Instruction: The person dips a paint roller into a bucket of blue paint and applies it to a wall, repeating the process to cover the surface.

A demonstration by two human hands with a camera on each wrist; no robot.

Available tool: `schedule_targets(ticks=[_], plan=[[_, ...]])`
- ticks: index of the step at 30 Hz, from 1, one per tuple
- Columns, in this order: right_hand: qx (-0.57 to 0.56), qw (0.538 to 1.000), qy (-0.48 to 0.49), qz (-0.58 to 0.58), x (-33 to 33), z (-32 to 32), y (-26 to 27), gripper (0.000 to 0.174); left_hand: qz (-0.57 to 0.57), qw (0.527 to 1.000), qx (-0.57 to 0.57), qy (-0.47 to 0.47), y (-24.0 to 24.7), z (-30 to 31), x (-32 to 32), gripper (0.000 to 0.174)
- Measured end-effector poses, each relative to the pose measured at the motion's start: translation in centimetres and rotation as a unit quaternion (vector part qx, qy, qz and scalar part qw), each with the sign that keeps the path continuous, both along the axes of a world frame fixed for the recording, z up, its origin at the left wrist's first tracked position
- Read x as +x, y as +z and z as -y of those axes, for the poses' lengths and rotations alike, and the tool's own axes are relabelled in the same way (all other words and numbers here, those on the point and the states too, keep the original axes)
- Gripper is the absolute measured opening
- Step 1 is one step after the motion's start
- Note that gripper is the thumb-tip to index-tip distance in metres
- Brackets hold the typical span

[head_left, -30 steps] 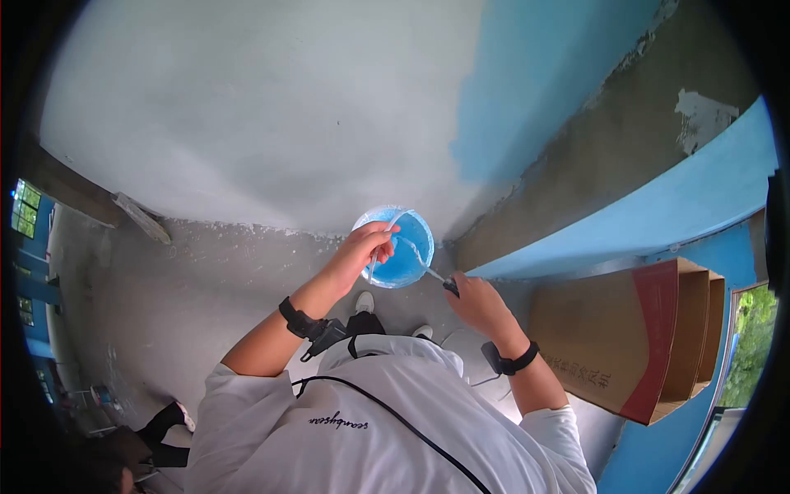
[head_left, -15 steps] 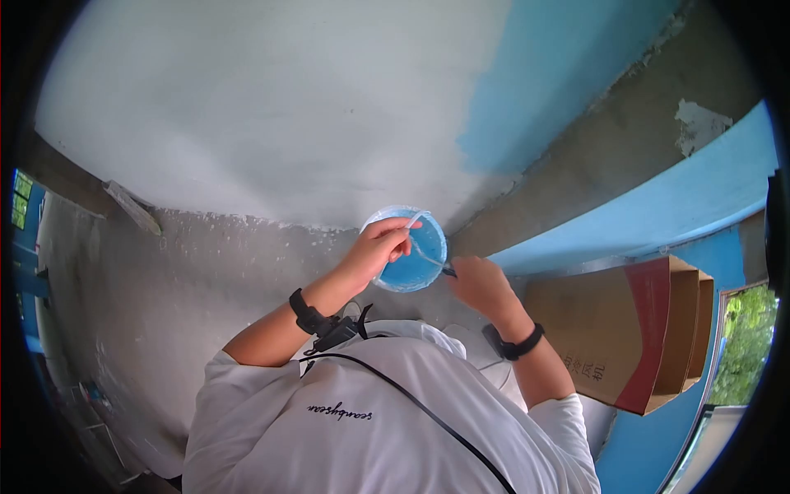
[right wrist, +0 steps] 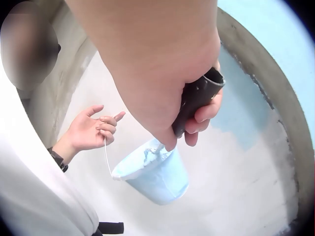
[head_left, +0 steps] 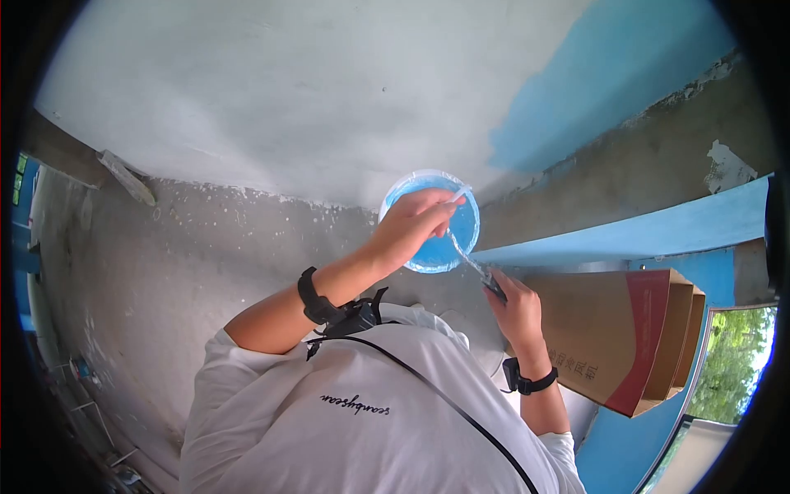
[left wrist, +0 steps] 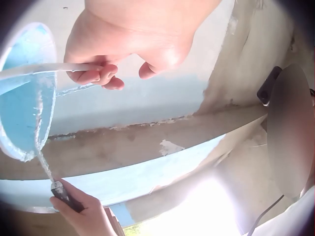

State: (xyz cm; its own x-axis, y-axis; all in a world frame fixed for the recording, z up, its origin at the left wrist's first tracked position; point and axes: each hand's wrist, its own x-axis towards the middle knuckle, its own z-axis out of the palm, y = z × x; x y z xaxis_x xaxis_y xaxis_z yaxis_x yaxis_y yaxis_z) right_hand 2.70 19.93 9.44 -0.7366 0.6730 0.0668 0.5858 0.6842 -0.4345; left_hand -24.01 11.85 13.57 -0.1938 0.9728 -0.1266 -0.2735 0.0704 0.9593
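A pale blue bucket (right wrist: pixel 165 184) with paint inside hangs by its thin white handle (left wrist: pixel 54 69). My left hand (head_left: pixel 415 226) is above the opening, its fingers curled round that handle. In the left wrist view my thumb stands apart from the handle. My right hand (head_left: pixel 518 313) grips the black handle (right wrist: pixel 199 98) of what looks like a paint roller, at the right of the bucket. Its paint-coated rod (head_left: pixel 467 259) slants across the bucket's rim (left wrist: pixel 51 44) and into the opening. The far end of the tool is hidden inside the bucket and behind my left hand.
Ahead stands a white wall (head_left: pixel 288 99) with a blue painted patch (head_left: pixel 576 90). A tall cardboard box (head_left: pixel 592 329) is at my right, near a window (head_left: pixel 728 362). A plank-like piece (head_left: pixel 127 177) leans at the wall's left foot. The grey floor (head_left: pixel 206 247) is paint-spattered.
The bucket and my left hand have shifted right and up in the head view. My right hand has drawn down and right, away from the rim, and more of the rod shows.
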Motion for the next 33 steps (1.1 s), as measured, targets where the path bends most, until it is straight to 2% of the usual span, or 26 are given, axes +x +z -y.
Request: schedule_targets(ticks=[4, 6, 8, 9, 13, 15, 16, 18, 21, 25, 28, 33], plan=[[0.025, 0.999, 0.000, 0.035, -0.5, 0.0, 0.1, 0.032, 0.074, 0.997, -0.035, 0.006, 0.5, -0.1, -0.5, 0.040], [-0.026, 1.000, -0.016, -0.002, -0.8, 0.2, -0.1, 0.033, 0.080, 0.996, -0.036, 0.011, 0.2, -0.3, -1.1, 0.040], [-0.039, 0.999, -0.017, 0.006, -1.0, 0.2, 0.2, 0.033, 0.173, 0.985, -0.011, 0.027, 0.3, -0.4, -1.3, 0.039], [-0.051, 0.998, -0.023, 0.013, -1.1, 0.2, 0.4, 0.034, 0.184, 0.982, -0.025, 0.027, 0.6, -0.5, -1.4, 0.036], [-0.043, 0.999, -0.015, 0.011, -1.6, 0.1, 1.2, 0.035, 0.219, 0.975, -0.028, 0.038, 0.8, -0.7, -1.2, 0.037], [-0.114, 0.993, -0.032, -0.001, -1.8, 0.2, 1.5, 0.035, 0.284, 0.956, -0.040, 0.054, 1.1, -0.6, -1.5, 0.040], [-0.115, 0.993, -0.031, -0.003, -1.9, 0.1, 1.7, 0.035, 0.282, 0.957, -0.041, 0.055, 1.1, -0.6, -1.7, 0.040], [-0.058, 0.998, -0.016, 0.026, -1.9, 0.1, 2.2, 0.035, 0.365, 0.928, -0.044, 0.053, 1.1, -0.3, -2.2, 0.043], [-0.104, 0.994, -0.034, -0.004, -2.0, 0.6, 2.4, 0.035, 0.395, 0.913, -0.035, 0.100, 1.4, 0.2, -2.5, 0.044], [-0.118, 0.992, -0.042, 0.035, -2.1, 0.2, 3.5, 0.035, 0.401, 0.911, -0.024, 0.097, 1.0, 0.1, -2.2, 0.044], [-0.183, 0.982, -0.051, -0.014, -2.2, -0.2, 3.1, 0.034, 0.402, 0.910, -0.024, 0.104, 1.1, 0.1, -1.9, 0.044], [-0.220, 0.975, -0.011, 0.018, -3.0, -2.2, 2.4, 0.033, 0.394, 0.911, -0.018, 0.120, 0.3, -0.1, -1.8, 0.044]])
